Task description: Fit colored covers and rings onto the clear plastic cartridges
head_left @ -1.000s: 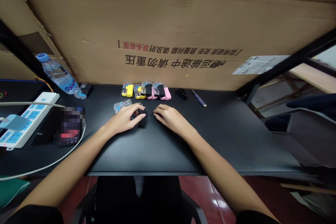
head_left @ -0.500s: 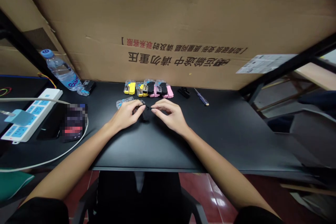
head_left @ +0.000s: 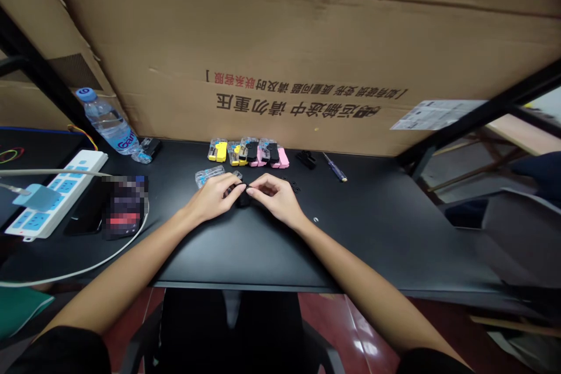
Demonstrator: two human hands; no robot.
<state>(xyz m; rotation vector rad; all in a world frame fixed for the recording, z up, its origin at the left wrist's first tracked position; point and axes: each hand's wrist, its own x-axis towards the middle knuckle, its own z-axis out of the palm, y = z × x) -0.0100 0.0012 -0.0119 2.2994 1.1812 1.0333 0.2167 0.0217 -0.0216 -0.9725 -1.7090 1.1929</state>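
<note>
Over the middle of the black table, my left hand [head_left: 218, 194] is closed, thumb and fingers pinching a small black plastic part [head_left: 242, 200]. My right hand [head_left: 275, 197] meets it from the other side, its fingertips pinched at the same part. Fingers cover most of the part, so its exact kind is hidden. Just behind my left hand lies a clear plastic casing [head_left: 208, 176]. Tiny black pieces [head_left: 295, 187] lie beside my right hand, and a small white ring [head_left: 315, 220] rests to the right of my right wrist.
Clear-cased yellow pieces [head_left: 220, 152], black pieces [head_left: 252, 152] and pink pieces [head_left: 283, 158] line the back. A black part [head_left: 305, 158] and a screwdriver [head_left: 335, 168] lie right of them. Leftward are a water bottle [head_left: 109, 123], power strip [head_left: 65, 187] and phone [head_left: 125, 207]. Cardboard [head_left: 263, 29] stands behind.
My hands have drawn closer together, fingertips now nearly touching around the black part. The white ring and tiny black pieces now show on the right. The view has shifted slightly.
</note>
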